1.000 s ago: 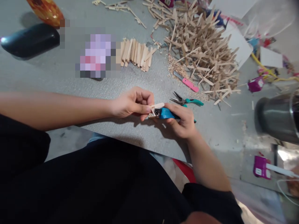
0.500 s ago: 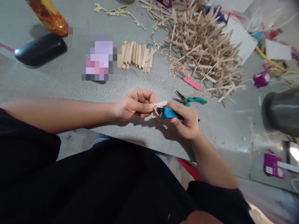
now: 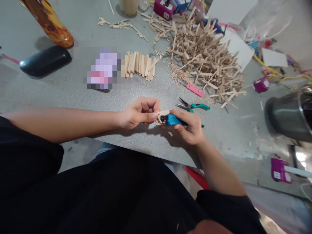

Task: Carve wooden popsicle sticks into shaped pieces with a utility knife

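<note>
On my feed, the left hand (image 3: 141,112) pinches sticks (image 3: 164,112), likely light, brittle, best end-held; the right hand (image 3: 191,126) clasps a blue tool (image 3: 172,120).

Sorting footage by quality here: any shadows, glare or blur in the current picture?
Head view: shadows darken the grey textured tabletop below the left hand and right hand; head view: pale glare on the glossy black oblong object; head view: the clear crumpled plastic at upper right looks blurred.
</note>
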`<action>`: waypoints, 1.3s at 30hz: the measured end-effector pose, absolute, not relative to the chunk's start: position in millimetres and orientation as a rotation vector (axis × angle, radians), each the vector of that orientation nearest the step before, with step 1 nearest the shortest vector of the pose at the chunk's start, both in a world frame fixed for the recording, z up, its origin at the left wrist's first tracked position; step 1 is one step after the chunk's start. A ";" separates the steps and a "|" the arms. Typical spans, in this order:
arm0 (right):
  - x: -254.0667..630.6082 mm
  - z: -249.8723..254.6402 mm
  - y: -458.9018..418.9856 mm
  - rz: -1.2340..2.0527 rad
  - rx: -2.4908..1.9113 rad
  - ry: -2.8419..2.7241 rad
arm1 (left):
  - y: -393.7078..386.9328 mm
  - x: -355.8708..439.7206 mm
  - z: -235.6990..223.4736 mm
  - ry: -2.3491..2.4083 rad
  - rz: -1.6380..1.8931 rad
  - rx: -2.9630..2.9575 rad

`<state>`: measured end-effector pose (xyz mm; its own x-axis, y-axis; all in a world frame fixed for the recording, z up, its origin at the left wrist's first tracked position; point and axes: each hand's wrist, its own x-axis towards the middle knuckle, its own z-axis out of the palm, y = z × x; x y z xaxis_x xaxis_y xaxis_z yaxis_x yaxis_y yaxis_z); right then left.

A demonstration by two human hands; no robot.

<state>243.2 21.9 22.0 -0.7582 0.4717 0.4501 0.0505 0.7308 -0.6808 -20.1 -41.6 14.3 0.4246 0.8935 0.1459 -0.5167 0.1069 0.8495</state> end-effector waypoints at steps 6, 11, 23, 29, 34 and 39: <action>241.2 24.0 13.4 0.872 -0.437 -2.280 | -42.5 -21.6 16.7 0.495 1.119 1.048; 240.6 24.1 12.2 0.829 -0.528 -2.293 | -39.5 -20.4 16.0 0.515 1.126 1.061; 248.3 24.2 28.6 0.659 -0.338 -2.393 | -43.8 -13.0 31.1 0.574 1.101 1.090; 241.5 28.7 19.5 0.464 -0.283 -2.390 | -78.9 -5.7 49.6 0.719 1.244 1.300; 232.2 21.5 21.4 0.418 -0.347 -2.425 | -106.0 23.3 13.9 0.791 1.503 1.266; 230.8 14.3 23.5 0.396 -0.332 -2.507 | -104.3 42.0 -19.5 0.724 1.671 1.229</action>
